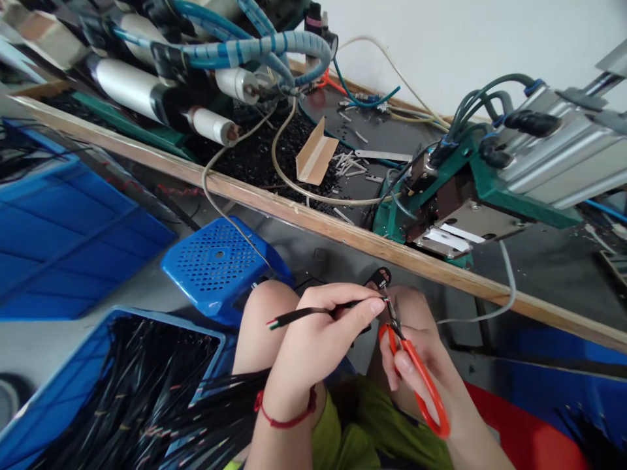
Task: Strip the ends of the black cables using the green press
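Observation:
Closed in a pinch, my left hand [333, 326] grips a black cable [298, 314] near one end. The cable's other end sticks out to the left, with red and green wires showing at its tip. My right hand [416, 365] is wrapped round the orange handles of a pair of scissors [414, 369]. The scissor blades point up and meet the cable end just past my left fingertips; whether they touch the wires is hard to tell. A bundle of black cables [230, 401] lies under my left forearm.
A blue crate [215, 333] of black cables stands at lower left, near a blue stool [215, 261]. Ahead runs a wooden bench edge [294, 212]. On the bench sit a green press machine [470, 176], pneumatic cylinders [130, 88], folded cardboard [316, 156] and black scraps.

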Tool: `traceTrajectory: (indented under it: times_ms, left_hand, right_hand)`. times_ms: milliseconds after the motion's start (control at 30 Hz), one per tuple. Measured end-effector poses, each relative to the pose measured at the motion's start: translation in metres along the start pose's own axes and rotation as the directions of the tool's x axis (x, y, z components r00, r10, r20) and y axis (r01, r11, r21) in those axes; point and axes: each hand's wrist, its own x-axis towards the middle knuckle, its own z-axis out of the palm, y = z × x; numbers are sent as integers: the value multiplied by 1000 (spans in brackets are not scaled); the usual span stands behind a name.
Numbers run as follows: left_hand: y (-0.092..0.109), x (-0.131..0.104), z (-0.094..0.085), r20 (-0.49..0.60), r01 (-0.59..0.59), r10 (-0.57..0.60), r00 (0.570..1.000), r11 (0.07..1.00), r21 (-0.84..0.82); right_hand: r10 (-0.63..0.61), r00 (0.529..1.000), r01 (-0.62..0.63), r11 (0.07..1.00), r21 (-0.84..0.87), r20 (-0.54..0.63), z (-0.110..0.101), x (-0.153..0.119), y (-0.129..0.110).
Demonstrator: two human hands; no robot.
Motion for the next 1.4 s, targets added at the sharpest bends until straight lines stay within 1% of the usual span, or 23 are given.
traceTrajectory:
  times_ms: [133,200,333,600,900,1033,1133,1233,1333,1400]
  left_hand:
    - [0,1,0,2,8,-8,1000,1000,21]
    - [0,1,0,2,15,-15,1000,999,41]
    - [-1,1,-1,3,17,-17,1000,997,74]
    - [-1,2,0,0,35,-35,999,997,64]
    - [0,0,0,9,23,-24,1000,999,45]
    - [0,1,-1,14,22,-23,1000,998,60]
    - [0,2,0,13,26,-26,1000,999,36]
    - [1,2,1,11,18,-18,1000,1000,7]
    - [1,1,1,14,19,-19,1000,1000,-1]
    - [0,1,0,20,27,-27,999,1000,5]
  right_hand:
    - [-48,998,48,999,3,31,-2,1,5]
    - [-53,997,53,999,2,47,-3,1,7]
    - [-31,998,32,999,-12,51,-4,1,7]
    - [6,1000,-5,999,-38,24,-3,0,7]
    - [22,1000,-21,999,-38,23,-2,-1,8]
    - [4,1000,-3,999,-37,16,-1,-1,9]
    - [2,1000,-1,1000,-30,14,-1,-1,8]
    - [28,1000,-28,999,-22,0,0,-1,4]
    - [61,998,-61,998,-27,-3,3,-1,1]
    - [45,999,-45,998,-37,1,6,-2,2]
